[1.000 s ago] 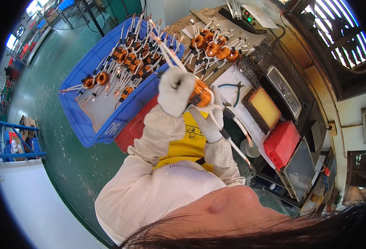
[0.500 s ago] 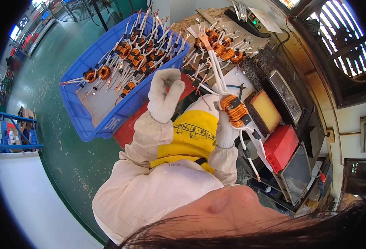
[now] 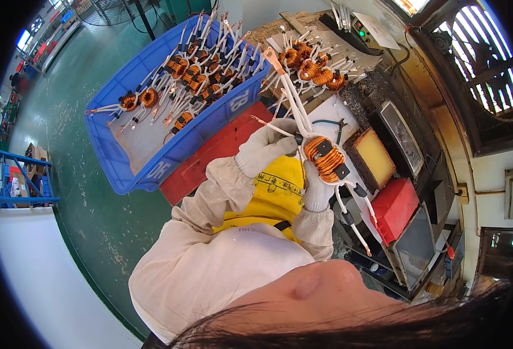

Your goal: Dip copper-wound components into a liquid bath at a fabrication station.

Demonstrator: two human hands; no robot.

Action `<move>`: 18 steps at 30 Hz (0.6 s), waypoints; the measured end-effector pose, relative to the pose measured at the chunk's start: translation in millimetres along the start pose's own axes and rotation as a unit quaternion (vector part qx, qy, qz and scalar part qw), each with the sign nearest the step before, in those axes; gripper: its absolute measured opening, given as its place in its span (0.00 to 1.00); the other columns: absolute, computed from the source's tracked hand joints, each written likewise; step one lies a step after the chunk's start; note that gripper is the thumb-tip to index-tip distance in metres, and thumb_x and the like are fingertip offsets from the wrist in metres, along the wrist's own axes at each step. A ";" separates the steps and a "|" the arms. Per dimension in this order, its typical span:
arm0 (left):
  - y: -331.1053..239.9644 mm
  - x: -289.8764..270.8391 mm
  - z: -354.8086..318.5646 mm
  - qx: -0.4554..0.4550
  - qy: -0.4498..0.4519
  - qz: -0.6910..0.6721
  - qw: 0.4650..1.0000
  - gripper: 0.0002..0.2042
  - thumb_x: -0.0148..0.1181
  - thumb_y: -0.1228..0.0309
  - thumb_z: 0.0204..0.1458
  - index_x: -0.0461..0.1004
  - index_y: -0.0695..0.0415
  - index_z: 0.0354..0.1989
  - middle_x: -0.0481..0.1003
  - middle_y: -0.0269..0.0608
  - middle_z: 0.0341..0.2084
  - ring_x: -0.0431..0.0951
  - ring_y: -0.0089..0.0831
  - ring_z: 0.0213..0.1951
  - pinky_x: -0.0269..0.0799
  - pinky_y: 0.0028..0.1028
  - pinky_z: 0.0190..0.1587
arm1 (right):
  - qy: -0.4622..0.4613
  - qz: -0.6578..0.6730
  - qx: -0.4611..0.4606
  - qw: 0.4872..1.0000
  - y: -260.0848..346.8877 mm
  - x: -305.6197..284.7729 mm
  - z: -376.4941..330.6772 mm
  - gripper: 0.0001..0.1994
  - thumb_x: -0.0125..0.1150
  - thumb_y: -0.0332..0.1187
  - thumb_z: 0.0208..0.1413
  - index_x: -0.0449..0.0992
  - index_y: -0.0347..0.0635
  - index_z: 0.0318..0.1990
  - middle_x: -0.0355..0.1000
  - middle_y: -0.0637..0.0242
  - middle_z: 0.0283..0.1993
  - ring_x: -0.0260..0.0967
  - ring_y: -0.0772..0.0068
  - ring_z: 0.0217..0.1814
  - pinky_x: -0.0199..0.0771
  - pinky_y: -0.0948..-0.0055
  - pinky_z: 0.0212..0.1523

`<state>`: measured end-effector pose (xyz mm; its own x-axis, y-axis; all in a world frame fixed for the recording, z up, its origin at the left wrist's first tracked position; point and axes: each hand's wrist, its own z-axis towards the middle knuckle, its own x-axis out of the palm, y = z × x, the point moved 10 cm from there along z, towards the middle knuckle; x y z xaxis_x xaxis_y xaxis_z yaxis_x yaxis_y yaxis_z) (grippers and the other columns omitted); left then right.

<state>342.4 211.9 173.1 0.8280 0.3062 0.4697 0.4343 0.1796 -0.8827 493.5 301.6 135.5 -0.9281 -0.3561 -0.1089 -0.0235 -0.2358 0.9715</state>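
A toroidal coil [image 3: 324, 158] of copper wire, with black pads and several white leads, is held up before my chest. My right hand [image 3: 316, 189] closes round its underside, with the fingers partly hidden behind the winding. Beside the coil, my left hand [image 3: 266, 150] pinches one short white lead near its black sleeve; the lead's bare end points left past the fingers. Two long leads run up from the coil to a copper lug [image 3: 274, 61], and other leads with black sleeves hang down at the lower right. Both hands wear white gloves.
A blue bin [image 3: 108, 166] full of similar coils stands at the left on a red crate [image 3: 221, 139]. More coils [image 3: 309, 70] lie on the bench. To the right are pliers [image 3: 340, 129], a square pot with a yellowish surface [image 3: 374, 158] and a red box [image 3: 394, 208].
My left hand has moved right and down from beside the bin to the coil and taken hold of a short lead. The coil has shifted slightly left in my right hand.
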 end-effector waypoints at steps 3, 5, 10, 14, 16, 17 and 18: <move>8.2 6.1 4.8 -0.026 0.038 -0.059 0.997 0.23 0.54 0.76 0.56 0.63 0.63 0.62 0.73 0.42 0.50 0.74 0.29 0.51 0.70 0.29 0.53 | -0.013 0.044 0.016 0.999 -9.9 -10.4 -11.0 0.08 0.63 0.28 0.50 0.73 0.40 0.37 0.69 0.72 0.28 0.64 0.82 0.26 0.62 0.78 0.25; 3.4 10.2 5.1 -0.037 0.062 -0.096 0.993 0.25 0.52 0.77 0.54 0.62 0.63 0.63 0.71 0.42 0.53 0.73 0.30 0.53 0.69 0.30 0.55 | -0.005 0.072 0.034 0.997 10.9 -3.4 -12.4 0.08 0.62 0.27 0.50 0.73 0.40 0.38 0.69 0.72 0.30 0.64 0.82 0.28 0.62 0.79 0.26; -3.9 11.0 4.1 -0.008 0.096 -0.114 0.989 0.26 0.54 0.80 0.51 0.63 0.63 0.62 0.71 0.43 0.54 0.72 0.31 0.54 0.69 0.31 0.56 | 0.063 0.162 0.124 0.977 5.5 9.3 -16.5 0.15 0.56 0.21 0.50 0.70 0.39 0.47 0.69 0.72 0.38 0.66 0.82 0.37 0.64 0.82 0.32; 18.8 3.7 6.1 -0.018 0.065 -0.144 0.987 0.25 0.56 0.79 0.51 0.64 0.63 0.60 0.72 0.44 0.53 0.74 0.33 0.52 0.70 0.32 0.54 | 0.083 0.255 0.129 0.955 28.5 23.5 -10.7 0.16 0.55 0.20 0.50 0.71 0.38 0.49 0.72 0.69 0.40 0.69 0.80 0.37 0.65 0.83 0.31; 23.1 5.6 6.3 -0.006 0.051 -0.179 0.982 0.23 0.57 0.77 0.52 0.65 0.63 0.59 0.73 0.45 0.51 0.75 0.34 0.50 0.71 0.32 0.53 | 0.093 0.272 0.167 0.943 26.7 28.4 -11.7 0.18 0.54 0.20 0.50 0.71 0.37 0.51 0.73 0.64 0.44 0.71 0.78 0.37 0.64 0.85 0.29; 20.5 9.4 6.0 0.011 0.058 -0.202 0.978 0.22 0.57 0.76 0.54 0.65 0.63 0.59 0.73 0.46 0.51 0.75 0.34 0.50 0.71 0.32 0.53 | 0.133 0.300 0.141 0.934 19.7 28.4 -10.7 0.19 0.54 0.21 0.51 0.70 0.35 0.53 0.74 0.58 0.46 0.74 0.72 0.39 0.72 0.81 0.33; 22.2 12.0 5.8 0.010 0.059 -0.202 0.977 0.22 0.57 0.76 0.54 0.65 0.63 0.59 0.73 0.46 0.51 0.75 0.34 0.50 0.71 0.32 0.53 | 0.131 0.300 0.141 0.934 13.2 27.6 -12.1 0.19 0.54 0.21 0.51 0.70 0.35 0.53 0.74 0.58 0.46 0.74 0.72 0.39 0.72 0.81 0.33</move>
<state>360.0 225.0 159.2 0.6257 0.0962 0.7741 0.7289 0.2814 -0.6242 472.1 277.7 142.8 -0.6835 -0.5658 0.4612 0.3405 0.3118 0.8870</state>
